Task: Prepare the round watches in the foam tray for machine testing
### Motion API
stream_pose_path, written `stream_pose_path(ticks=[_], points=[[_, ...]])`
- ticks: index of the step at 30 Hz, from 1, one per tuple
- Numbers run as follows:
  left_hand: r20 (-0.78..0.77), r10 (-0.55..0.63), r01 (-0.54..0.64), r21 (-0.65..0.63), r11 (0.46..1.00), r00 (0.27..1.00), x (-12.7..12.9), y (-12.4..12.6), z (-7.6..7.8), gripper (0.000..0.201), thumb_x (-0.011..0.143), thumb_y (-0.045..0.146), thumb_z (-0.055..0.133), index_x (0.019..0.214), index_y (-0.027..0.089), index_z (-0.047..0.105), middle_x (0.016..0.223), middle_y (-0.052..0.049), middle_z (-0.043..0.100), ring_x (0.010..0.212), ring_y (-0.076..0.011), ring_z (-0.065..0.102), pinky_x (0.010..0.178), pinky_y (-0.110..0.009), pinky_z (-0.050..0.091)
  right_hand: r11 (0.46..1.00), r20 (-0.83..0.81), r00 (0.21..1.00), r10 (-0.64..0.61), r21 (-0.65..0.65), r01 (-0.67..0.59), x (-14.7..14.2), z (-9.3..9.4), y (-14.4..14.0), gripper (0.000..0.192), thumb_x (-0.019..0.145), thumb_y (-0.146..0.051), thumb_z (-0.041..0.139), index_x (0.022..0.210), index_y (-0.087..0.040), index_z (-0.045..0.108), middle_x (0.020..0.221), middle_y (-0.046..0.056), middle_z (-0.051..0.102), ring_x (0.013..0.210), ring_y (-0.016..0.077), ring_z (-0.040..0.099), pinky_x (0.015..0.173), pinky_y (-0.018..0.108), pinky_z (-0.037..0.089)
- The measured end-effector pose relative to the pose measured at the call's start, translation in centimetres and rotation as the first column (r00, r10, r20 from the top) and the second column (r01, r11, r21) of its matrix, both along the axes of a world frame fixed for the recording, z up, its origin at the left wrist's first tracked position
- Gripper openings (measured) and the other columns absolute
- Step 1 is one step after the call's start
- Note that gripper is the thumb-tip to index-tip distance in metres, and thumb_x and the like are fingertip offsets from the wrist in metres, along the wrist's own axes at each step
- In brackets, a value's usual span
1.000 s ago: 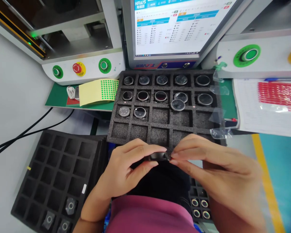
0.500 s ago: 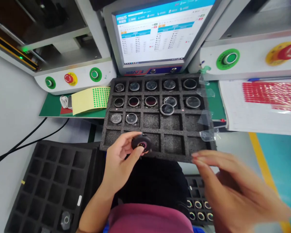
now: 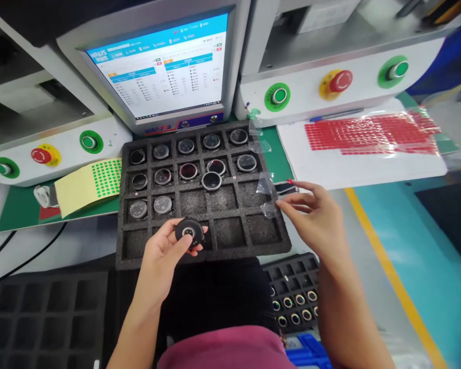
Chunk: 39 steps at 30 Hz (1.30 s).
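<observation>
My left hand (image 3: pixel 165 253) holds a round black disc part (image 3: pixel 189 232) by its edge, over the near row of a black foam tray (image 3: pixel 200 246). That tray holds several round lens-like parts in its far three rows; one disc (image 3: pixel 211 180) lies loose across a divider. My right hand (image 3: pixel 315 220) reaches to the tray's right edge, fingers apart, fingertips touching a clear film piece (image 3: pixel 268 209). Another clear film (image 3: pixel 265 183) sits just above it. The right hand holds nothing that I can see.
A monitor (image 3: pixel 165 72) stands behind the tray, with control panels carrying green and red buttons (image 3: pixel 340 81) on either side. Yellow sheet of green dot stickers (image 3: pixel 88 184) at left, red sticker sheet (image 3: pixel 369 133) at right. Empty foam tray (image 3: pixel 42 318) lower left; small ring parts tray (image 3: pixel 295 300) lower right.
My hands have separated: the left keeps the black disc and has turned it face up, the right has swung out to the clear films at the tray's right edge. The camera turned right.
</observation>
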<state>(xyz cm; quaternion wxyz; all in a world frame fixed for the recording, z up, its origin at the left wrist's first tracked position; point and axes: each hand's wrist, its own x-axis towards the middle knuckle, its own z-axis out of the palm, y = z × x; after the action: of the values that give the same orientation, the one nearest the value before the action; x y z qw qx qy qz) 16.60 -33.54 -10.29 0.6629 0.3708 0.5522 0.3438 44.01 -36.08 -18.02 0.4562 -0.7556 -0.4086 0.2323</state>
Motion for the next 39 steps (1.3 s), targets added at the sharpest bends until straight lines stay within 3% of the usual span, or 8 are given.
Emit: stream_pose_path(ticks=[5, 14, 27, 31, 33, 35, 37, 39], points=[[0.08, -0.04, 0.04, 0.007, 0.999, 0.996, 0.8, -0.5, -0.5, 0.031, 0.086, 0.042, 0.073, 0.097, 0.013, 0.07, 0.096, -0.012, 0.078, 0.066, -0.0126, 0.068, 0.059, -0.021, 0.054, 0.971, -0.195, 0.98, -0.037, 0.224, 0.081, -2.5, 4.0, -1.5, 0.032, 0.071, -0.029, 0.082, 0.099, -0.026, 0.067, 0.074, 0.0, 0.071, 0.068, 0.019, 0.067, 0.077, 0.039, 0.059], [0.196, -0.09, 0.088, 0.02, 0.996, 0.976, 1.8, -1.9, -0.2, 0.062, 0.089, 0.068, 0.054, 0.098, 0.01, 0.072, 0.081, -0.011, 0.076, 0.065, -0.0184, 0.069, 0.06, -0.027, 0.055, 0.879, -0.377, 0.795, 0.475, 0.253, -0.405, -8.2, 8.2, -0.9, 0.031, 0.078, -0.018, 0.075, 0.105, -0.024, 0.062, 0.069, -0.004, 0.069, 0.059, 0.0119, 0.062, 0.056, 0.024, 0.053], [0.053, -0.178, 0.17, 0.125, 0.978, 0.983, 1.1, -3.3, 0.9, 0.032, 0.089, 0.041, 0.067, 0.105, 0.014, 0.067, 0.084, -0.006, 0.076, 0.067, -0.0158, 0.071, 0.063, -0.026, 0.058, 0.893, -0.266, 0.861, 0.433, 0.259, -0.368, -10.5, 7.9, -1.8, 0.032, 0.079, -0.016, 0.073, 0.107, -0.024, 0.06, 0.075, -0.003, 0.068, 0.058, 0.0115, 0.057, 0.057, 0.027, 0.051], [-0.229, -0.115, 0.177, 0.273, 0.946, 0.967, 0.4, -2.5, 0.6, 0.02, 0.093, 0.036, 0.061, 0.102, 0.017, 0.059, 0.086, -0.004, 0.078, 0.074, -0.016, 0.073, 0.068, -0.025, 0.057, 0.917, -0.005, 0.985, 0.175, 0.365, -0.161, -9.6, 6.1, 0.0, 0.033, 0.08, -0.019, 0.073, 0.11, -0.025, 0.058, 0.093, 0.002, 0.067, 0.073, 0.016, 0.063, 0.067, 0.032, 0.055], [-0.53, 0.037, 0.235, 0.436, 0.869, 0.847, 0.0, -1.2, -0.2, 0.013, 0.094, 0.031, 0.059, 0.098, 0.019, 0.057, 0.085, -0.004, 0.078, 0.075, -0.0164, 0.073, 0.069, -0.025, 0.054, 0.906, 0.158, 0.978, 0.135, 0.379, -0.186, -9.0, 4.9, 2.0, 0.039, 0.08, -0.021, 0.073, 0.115, -0.024, 0.056, 0.098, 0.005, 0.067, 0.083, 0.0211, 0.066, 0.077, 0.038, 0.057], [-0.785, 0.213, 0.436, 0.522, 0.733, 0.582, -0.2, 0.6, -1.4, 0.009, 0.093, 0.026, 0.058, 0.095, 0.018, 0.061, 0.081, -0.004, 0.077, 0.072, -0.018, 0.072, 0.066, -0.026, 0.051, 0.898, 0.309, 0.914, 0.264, 0.266, -0.35, -8.7, 3.8, 4.1, 0.051, 0.078, -0.022, 0.073, 0.124, -0.022, 0.051, 0.109, 0.01, 0.068, 0.099, 0.0279, 0.067, 0.087, 0.045, 0.057], [-0.883, 0.3, 0.633, 0.468, 0.617, 0.361, -0.2, 2.3, -2.6, 0.01, 0.092, 0.022, 0.058, 0.091, 0.017, 0.066, 0.078, -0.006, 0.075, 0.07, -0.0199, 0.071, 0.062, -0.028, 0.048, 0.857, 0.413, 0.798, 0.439, 0.075, -0.51, -8.7, 3.2, 5.7, 0.063, 0.077, -0.021, 0.071, 0.134, -0.018, 0.044, 0.122, 0.015, 0.065, 0.112, 0.0331, 0.064, 0.093, 0.05, 0.056], [-0.917, 0.281, 0.736, 0.396, 0.55, 0.283, 0.0, 3.6, -3.4, 0.011, 0.09, 0.019, 0.058, 0.088, 0.016, 0.069, 0.079, -0.007, 0.073, 0.071, -0.0209, 0.07, 0.06, -0.028, 0.046, 0.794, 0.457, 0.687, 0.566, -0.077, -0.603, -9.0, 3.0, 6.8, 0.066, 0.08, -0.015, 0.064, 0.141, -0.015, 0.039, 0.129, 0.018, 0.063, 0.118, 0.0346, 0.062, 0.095, 0.052, 0.055]])
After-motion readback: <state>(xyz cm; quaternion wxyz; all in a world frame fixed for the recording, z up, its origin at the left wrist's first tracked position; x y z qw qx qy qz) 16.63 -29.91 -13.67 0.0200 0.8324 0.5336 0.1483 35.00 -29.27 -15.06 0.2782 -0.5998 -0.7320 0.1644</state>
